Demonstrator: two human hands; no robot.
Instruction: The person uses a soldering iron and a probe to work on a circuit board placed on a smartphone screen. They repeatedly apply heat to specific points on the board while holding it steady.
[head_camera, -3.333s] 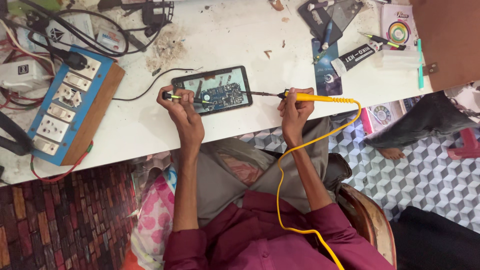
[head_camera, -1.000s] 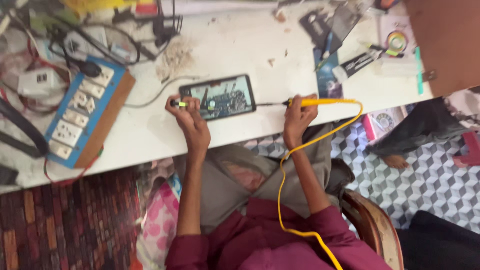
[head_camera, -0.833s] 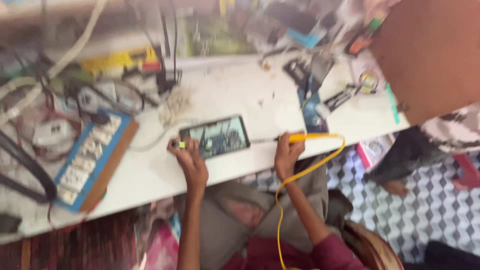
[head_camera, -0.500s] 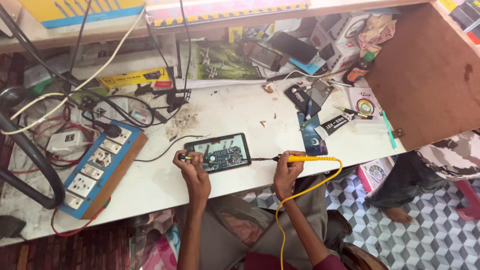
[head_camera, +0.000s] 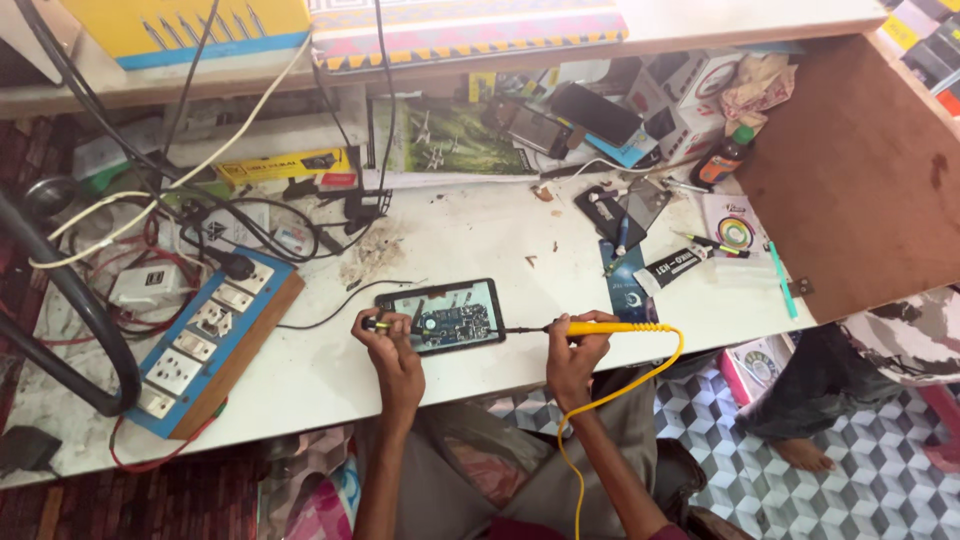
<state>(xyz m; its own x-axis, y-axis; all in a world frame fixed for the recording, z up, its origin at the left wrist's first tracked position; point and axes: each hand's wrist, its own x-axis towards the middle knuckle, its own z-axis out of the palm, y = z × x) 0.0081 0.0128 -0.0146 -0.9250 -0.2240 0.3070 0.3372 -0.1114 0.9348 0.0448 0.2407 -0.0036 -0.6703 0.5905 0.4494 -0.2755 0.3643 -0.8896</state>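
Gripping a yellow soldering iron (head_camera: 600, 328), right hand (head_camera: 572, 355) sits centre frame, tip at opened tablet (head_camera: 440, 315) w/ circuit board inside. Left hand (head_camera: 390, 345) pinches a small yellow-green tool (head_camera: 385, 324) at tablet's left edge. Switchboard (head_camera: 205, 340) on white bench (head_camera: 320, 375), left of frame.

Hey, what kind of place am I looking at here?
Probably a small electronics or phone repair bench. An opened device lies on the white table, the right hand holds a yellow soldering iron to it, and a switchboard sits alongside.
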